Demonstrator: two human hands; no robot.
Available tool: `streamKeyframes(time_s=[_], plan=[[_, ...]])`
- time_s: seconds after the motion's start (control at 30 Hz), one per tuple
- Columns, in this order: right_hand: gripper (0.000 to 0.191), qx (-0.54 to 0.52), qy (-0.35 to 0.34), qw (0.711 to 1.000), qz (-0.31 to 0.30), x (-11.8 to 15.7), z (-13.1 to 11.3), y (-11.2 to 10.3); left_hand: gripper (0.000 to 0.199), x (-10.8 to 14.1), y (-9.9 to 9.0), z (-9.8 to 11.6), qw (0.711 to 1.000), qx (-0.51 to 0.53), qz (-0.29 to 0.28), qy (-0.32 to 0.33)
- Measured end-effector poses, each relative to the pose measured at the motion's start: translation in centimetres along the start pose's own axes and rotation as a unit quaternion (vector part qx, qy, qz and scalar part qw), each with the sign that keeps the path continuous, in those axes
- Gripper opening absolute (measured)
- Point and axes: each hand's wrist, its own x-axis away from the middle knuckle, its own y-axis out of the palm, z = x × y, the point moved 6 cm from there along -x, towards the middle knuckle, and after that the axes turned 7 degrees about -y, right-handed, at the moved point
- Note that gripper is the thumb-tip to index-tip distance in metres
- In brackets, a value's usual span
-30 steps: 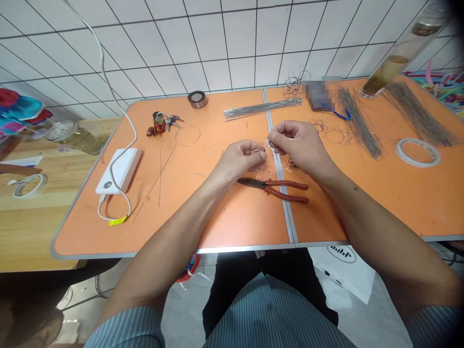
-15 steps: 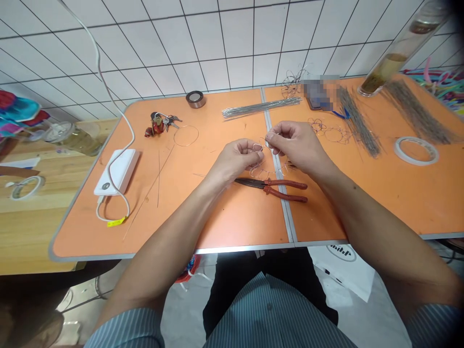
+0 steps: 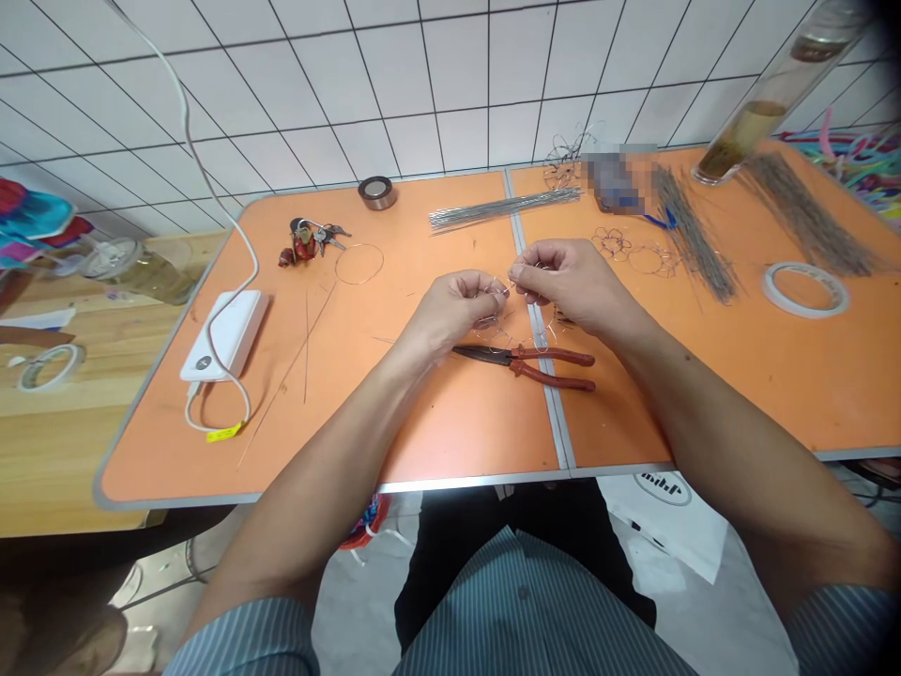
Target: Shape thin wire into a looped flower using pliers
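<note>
My left hand (image 3: 468, 305) and my right hand (image 3: 556, 272) are close together above the orange table. Both pinch parts of a thin, looped wire (image 3: 517, 329), which hangs below the fingers in small curls. Where exactly the fingertips grip is partly hidden. Just under the hands lie red-handled pliers (image 3: 542, 361), their dark jaws pointing left and partly behind my left wrist. A bundle of straight silver wires (image 3: 503, 210) lies beyond the hands. To the right of my right hand, bent flower-like wire shapes (image 3: 630, 252) rest on the table.
At left are a white power bank (image 3: 225, 336) with a cable, keys (image 3: 320, 238), a wire ring (image 3: 358, 264) and a tape roll (image 3: 378, 192). At right stand a glass bottle (image 3: 746, 127), dark wire bundles (image 3: 694, 235) and white tape (image 3: 806, 290). A tiled wall closes the back.
My right hand has shifted slightly left and down, its fingertips nearer the left ones. The view has moved a little; the pliers and other things lie as before.
</note>
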Motion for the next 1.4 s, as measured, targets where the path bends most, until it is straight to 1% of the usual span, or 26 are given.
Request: streamKeyframes(time_s=[0.17, 0.27, 0.4, 0.57, 0.67, 0.77, 0.87, 1.03, 1.1, 1.23, 1.4], plan=[[0.021, -0.02, -0.008, 0.999, 0.033, 0.0, 0.0, -0.5, 0.019, -0.3, -0.4, -0.4, 1.0, 0.003, 0.018, -0.005], [0.017, -0.011, -0.001, 1.0, 0.021, 0.0, 0.0, -0.4, 0.019, -0.3, -0.6, -0.3, 1.0, -0.005, 0.022, 0.004], [0.013, 0.007, 0.028, 1.0, -0.007, 0.1, 0.1, 0.0, 0.019, -0.2, -0.4, -0.1, 1.0, -0.022, 0.011, -0.001], [0.019, -0.015, 0.006, 1.0, 0.014, 0.0, 0.4, -0.1, 0.02, 0.0, -0.1, 0.0, 1.0, -0.023, 0.008, -0.011], [0.02, -0.021, 0.006, 1.0, 0.021, -0.1, 0.5, -0.2, 0.018, 0.0, -0.2, 0.0, 1.0, -0.021, 0.012, -0.007], [0.015, -0.018, 0.015, 1.0, 0.004, 0.0, 0.4, -0.1, 0.015, 0.0, -0.4, 0.1, 1.0, -0.02, 0.017, 0.0], [0.01, -0.01, 0.007, 1.0, -0.024, 0.0, 0.3, 0.2, 0.012, 0.0, -0.3, 0.2, 1.0, -0.024, 0.01, -0.002], [0.013, -0.006, -0.011, 0.999, -0.048, -0.1, 0.3, 0.6, 0.01, 0.1, 0.0, 0.1, 0.999, -0.034, -0.004, -0.01], [0.015, -0.008, -0.008, 0.999, -0.042, -0.1, 0.4, 0.6, 0.014, 0.0, 0.0, 0.0, 0.999, -0.031, -0.002, -0.011], [0.016, -0.012, -0.003, 1.0, -0.009, -0.1, 0.1, 0.2, 0.022, -0.1, -0.3, -0.1, 1.0, -0.021, 0.007, -0.009], [0.017, -0.025, -0.006, 1.0, 0.015, -0.1, 0.1, -0.2, 0.022, 0.0, -0.3, -0.1, 1.0, -0.014, 0.01, -0.014]])
